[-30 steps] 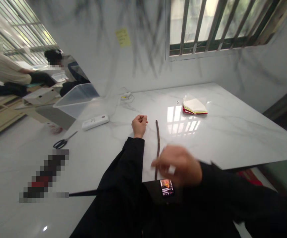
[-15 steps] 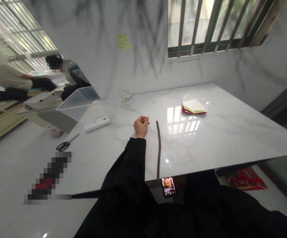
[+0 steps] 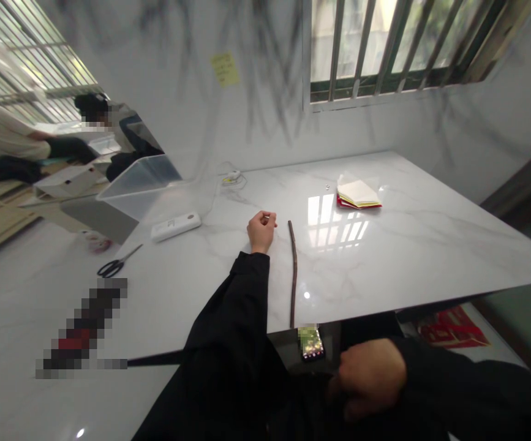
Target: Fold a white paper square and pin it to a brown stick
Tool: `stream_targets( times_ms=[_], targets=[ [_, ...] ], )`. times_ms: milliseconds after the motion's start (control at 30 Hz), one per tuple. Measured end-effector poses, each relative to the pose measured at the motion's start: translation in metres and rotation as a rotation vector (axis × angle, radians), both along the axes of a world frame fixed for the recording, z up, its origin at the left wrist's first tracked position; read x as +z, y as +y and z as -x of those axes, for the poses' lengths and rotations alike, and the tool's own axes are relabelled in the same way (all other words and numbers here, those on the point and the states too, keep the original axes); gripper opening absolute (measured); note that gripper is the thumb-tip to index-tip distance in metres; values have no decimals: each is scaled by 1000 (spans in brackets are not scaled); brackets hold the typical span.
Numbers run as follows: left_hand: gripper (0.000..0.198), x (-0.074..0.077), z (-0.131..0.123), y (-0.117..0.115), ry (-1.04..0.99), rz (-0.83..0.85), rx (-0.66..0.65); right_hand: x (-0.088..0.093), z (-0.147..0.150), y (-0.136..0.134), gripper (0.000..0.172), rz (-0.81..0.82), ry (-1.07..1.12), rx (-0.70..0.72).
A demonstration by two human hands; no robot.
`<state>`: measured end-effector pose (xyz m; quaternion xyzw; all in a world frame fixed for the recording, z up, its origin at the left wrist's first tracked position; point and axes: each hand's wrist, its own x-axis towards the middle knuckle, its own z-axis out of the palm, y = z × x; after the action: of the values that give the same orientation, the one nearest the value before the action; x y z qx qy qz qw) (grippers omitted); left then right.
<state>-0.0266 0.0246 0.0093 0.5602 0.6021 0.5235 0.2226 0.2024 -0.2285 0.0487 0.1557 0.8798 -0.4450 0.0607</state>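
My left hand (image 3: 262,231) rests on the white marble-patterned table (image 3: 430,245), fingers loosely curled with nothing visible in them. Just right of it lies a thin dark brown stick (image 3: 294,269), apart from the hand, its near end by the table's front edge. My right hand (image 3: 373,373) is low over my lap, blurred, its fingers mostly hidden beneath it. Beside it, below the table edge, is a lit phone (image 3: 311,344), which the right hand does not visibly touch.
A stack of coloured paper (image 3: 358,194) lies toward the back right. On the left are a white power strip-like box (image 3: 176,226), black-handled scissors (image 3: 113,267) and a clear plastic bin (image 3: 141,180). Two people sit farther left. A red bag (image 3: 458,327) lies below the table.
My right hand has come into view over my lap from the right. The phone's screen picture has changed. My left hand and the stick stay put; the view has shifted slightly.
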Motion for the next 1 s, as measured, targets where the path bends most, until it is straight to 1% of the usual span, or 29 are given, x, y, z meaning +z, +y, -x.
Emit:
stream_targets(
  times_ms=[33,67,100,133,167,200,233,267,300,333,367,400,433,467,500,567,633,733,867,933,1000],
  targets=[
    [21,0,0,0,0,1,0,16,-8,12,34,81,26,91],
    [21,0,0,0,0,1,-1,32,-17,28,39,150,83,103],
    [21,0,0,0,-3,-1,-2,48,-26,48,38,134,163,12],
    [21,0,0,0,-8,-3,-4,60,-35,72,34,31,267,-163],
    [21,-1,1,0,-14,-4,-4,68,-45,99,33,-125,361,-378],
    [21,-1,1,0,-19,-5,-5,70,-53,128,33,-314,442,-605],
    [21,-1,2,0,-23,-5,-5,66,-62,158,35,-504,493,-816],
    [21,0,2,0,-25,-5,-5,56,-71,186,37,-670,513,-987],
    [21,0,3,0,-27,-5,-4,41,-79,213,39,-816,500,-1121],
    [21,1,3,-1,-30,-4,-3,22,-86,236,44,-925,434,-1214],
    [20,1,4,-1,-34,-3,-2,2,-94,255,49,-985,326,-1278],
    [20,2,4,-2,-38,-1,1,-17,-100,270,55,-987,177,-1293],
    [20,2,5,-2,-40,2,5,-35,-106,281,58,-955,32,-1287],
    [20,2,5,-2,-41,6,9,-49,-111,288,58,-906,-96,-1245],
    [20,2,5,-2,-40,8,13,-60,-114,291,57,-884,-167,-1229],
    [20,2,5,-1,-34,7,15,-72,-118,293,55,-883,-203,-1217],
    [21,1,6,-1,-33,1,10,-73,-119,293,53,-910,-163,-1232],
    [21,0,6,-1,-34,-2,6,-70,-118,291,46,-928,-78,-1254],
    [21,0,5,-2,-30,4,9,-68,-118,290,38,-938,-4,-1324],
    [21,1,5,-3,-33,8,3,-67,-118,289,39,-918,-13,-1374],
    [21,2,4,-4,-43,5,-9,-66,-119,289,44,-902,-33,-1425]
  ],
)
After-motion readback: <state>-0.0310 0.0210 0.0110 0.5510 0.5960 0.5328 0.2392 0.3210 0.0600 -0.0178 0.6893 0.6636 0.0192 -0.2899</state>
